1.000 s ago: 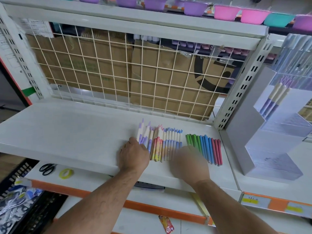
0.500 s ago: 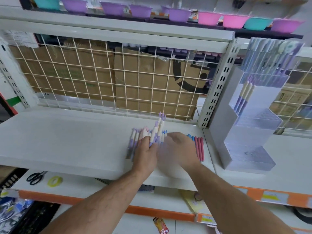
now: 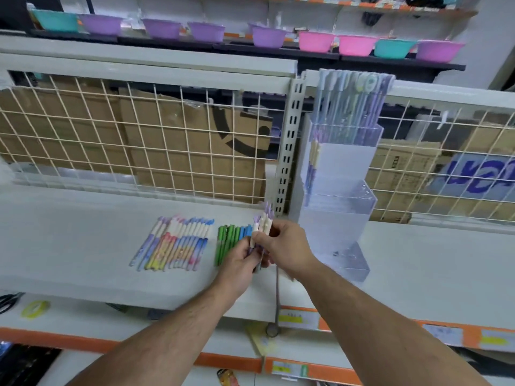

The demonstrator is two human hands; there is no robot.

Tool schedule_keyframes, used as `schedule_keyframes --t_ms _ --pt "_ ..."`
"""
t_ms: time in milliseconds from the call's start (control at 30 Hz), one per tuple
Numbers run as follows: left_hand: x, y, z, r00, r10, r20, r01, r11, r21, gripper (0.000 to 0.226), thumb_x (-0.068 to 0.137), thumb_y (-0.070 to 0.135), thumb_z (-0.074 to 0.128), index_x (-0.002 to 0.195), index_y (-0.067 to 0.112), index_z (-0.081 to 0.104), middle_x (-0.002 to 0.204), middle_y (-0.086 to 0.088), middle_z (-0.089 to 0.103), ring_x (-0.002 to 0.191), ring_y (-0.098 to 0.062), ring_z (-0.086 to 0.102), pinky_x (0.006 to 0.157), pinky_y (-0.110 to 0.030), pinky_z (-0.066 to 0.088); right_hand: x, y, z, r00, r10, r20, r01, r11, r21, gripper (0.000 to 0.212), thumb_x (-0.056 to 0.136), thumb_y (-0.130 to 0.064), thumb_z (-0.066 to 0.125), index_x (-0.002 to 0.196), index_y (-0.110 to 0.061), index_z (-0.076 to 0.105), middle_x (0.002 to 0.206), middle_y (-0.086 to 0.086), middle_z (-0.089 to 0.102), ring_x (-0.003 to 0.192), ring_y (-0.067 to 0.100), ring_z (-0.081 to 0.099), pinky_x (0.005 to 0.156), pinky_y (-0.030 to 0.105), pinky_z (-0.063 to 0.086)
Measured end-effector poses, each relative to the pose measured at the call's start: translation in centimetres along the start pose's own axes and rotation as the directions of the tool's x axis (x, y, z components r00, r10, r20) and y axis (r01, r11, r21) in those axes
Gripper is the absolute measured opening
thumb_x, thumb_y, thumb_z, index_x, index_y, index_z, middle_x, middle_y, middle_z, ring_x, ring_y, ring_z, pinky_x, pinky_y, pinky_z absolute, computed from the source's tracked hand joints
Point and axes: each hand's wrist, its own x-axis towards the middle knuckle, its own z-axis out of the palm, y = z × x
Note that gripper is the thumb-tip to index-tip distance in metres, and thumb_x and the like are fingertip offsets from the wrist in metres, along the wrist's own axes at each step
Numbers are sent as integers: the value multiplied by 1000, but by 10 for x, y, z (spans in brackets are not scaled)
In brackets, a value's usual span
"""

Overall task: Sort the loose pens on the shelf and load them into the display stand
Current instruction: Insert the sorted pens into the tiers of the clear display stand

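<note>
Both hands meet just left of the display stand [image 3: 341,203]. The left hand [image 3: 239,260] curls round the lower barrels of a small bundle of purple-capped pens [image 3: 263,225]. The right hand [image 3: 289,246] pinches the same bundle higher up.

Bundle's long axis: near upright, caps up. The stand lies to the bundle's right and rises above it, and the right hand is nearer to it. Likely target is the tier already holding a few like pens.

Further left of the stand, pastel pens [image 3: 175,243] and green pens [image 3: 225,240] lie flat on the shelf [image 3: 69,246].

Setting is a retail shop: white gondola shelf [image 3: 83,246], orange price-label strips [image 3: 471,337], rows of plastic bowls [image 3: 206,32], acrylic display stand [image 3: 340,213].
</note>
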Motion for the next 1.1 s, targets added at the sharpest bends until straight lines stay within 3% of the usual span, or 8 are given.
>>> schedule_keyframes --t_ms 167,267,433,567,700,833,933,1100 --pt "1 -5 31 996 -78 -49 81 995 64 19 103 13 51 115 20 65 92 0 73 77 -3 65 64 -16 48 5 20 -27 999 -22 25 24 993 -116 35 76 -36 76 77 -3 66 71 22 67 60 41 65 53 56 56" --pt "-3 -8 38 997 -75 -36 79 990 116 21 100 5 53 108 21 65 89 -7 73 78 -8 65 70 -20 48 2 26 -37 996 0 87 14 986 -168 25 85 -26 77 80 -2 70 70 16 72 58 35 70 57 51 59" --pt "-1 -8 39 998 -64 -25 67 984 163 21 100 5 52 113 15 66 88 2 76 79 -6 71 68 -17 50 -3 24 -49 991 -30 128 51 986 -158 5 85 -7 75 87 -8 70 78 15 72 58 31 71 53 39 60" --pt "8 -13 38 995 -92 -35 94 991 93 16 104 18 52 111 19 65 94 -4 76 85 -22 74 76 -39 60 3 18 -59 997 -47 54 56 981 -184 9 87 -7 67 79 -11 66 74 11 72 64 28 71 66 47 61" --pt "10 -17 37 997 -50 -58 57 990 128 14 105 22 47 110 21 60 94 -4 74 79 -15 75 65 -25 58 0 -2 -81 999 -40 2 40 988 -151 12 88 -5 64 78 -9 64 73 12 72 60 23 70 63 38 62" --pt "12 -27 35 992 -9 -126 32 984 176 10 106 23 44 103 21 54 83 -13 70 63 -22 70 62 -36 60 -1 -19 -103 998 -45 -39 40 994 -106 7 90 -5 65 83 -4 64 71 10 71 58 13 68 57 28 59" --pt "14 -34 34 993 1 -115 22 979 203 14 106 28 42 100 21 53 78 -19 66 51 -18 54 51 -33 49 4 -30 -117 995 -54 -89 45 994 -103 9 91 -7 67 84 -3 64 72 12 72 59 14 68 56 28 57" --pt "18 -38 31 995 51 -85 -25 958 287 22 105 29 43 88 20 51 63 -2 52 53 -9 45 51 -30 38 21 -54 -138 979 -65 -191 53 996 -67 7 90 -3 67 87 1 62 79 18 71 61 16 68 55 27 56"
